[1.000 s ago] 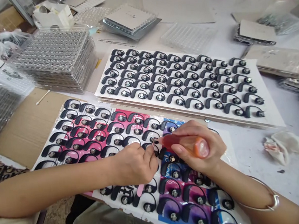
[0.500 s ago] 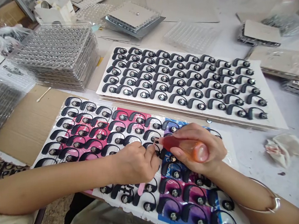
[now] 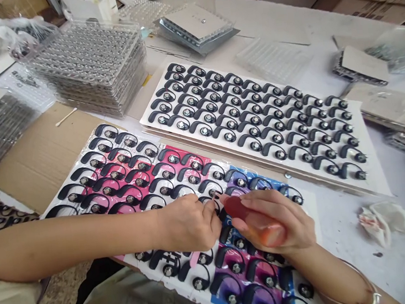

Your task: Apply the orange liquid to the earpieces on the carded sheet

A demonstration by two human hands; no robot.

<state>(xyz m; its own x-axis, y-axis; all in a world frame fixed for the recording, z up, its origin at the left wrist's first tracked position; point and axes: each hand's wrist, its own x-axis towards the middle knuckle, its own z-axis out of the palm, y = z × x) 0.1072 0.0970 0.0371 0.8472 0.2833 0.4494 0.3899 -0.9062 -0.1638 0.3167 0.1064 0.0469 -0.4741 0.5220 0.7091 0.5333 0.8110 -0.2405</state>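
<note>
My right hand (image 3: 287, 218) is wrapped round a small squeeze bottle (image 3: 265, 232) of red-orange liquid. It is tilted, its narrow tip pointing left at my left fingertips. My left hand (image 3: 191, 224) is closed just left of the tip, thumb and forefinger pinched together. Whatever they hold, if anything, is hidden. Beneath both hands lies a board covered with colourful printed film (image 3: 151, 176). Rows of black curved hook-shaped pieces (image 3: 71, 192), each with a round, shiny metallic end, stand on it. My hands and forearms cover some of these pieces.
Behind is a white board (image 3: 367, 155) with similar black pieces in rows. Stacked clear trays (image 3: 86, 63) of shiny parts stand at the back left, near a cotton swab (image 3: 66, 117) on cardboard (image 3: 38, 153). A stained, crumpled tissue (image 3: 384, 220) lies at the right.
The camera view has shifted slightly. The bottle lies tilted a little lower at its rear end in my right hand. Both hands stay close together over the same area.
</note>
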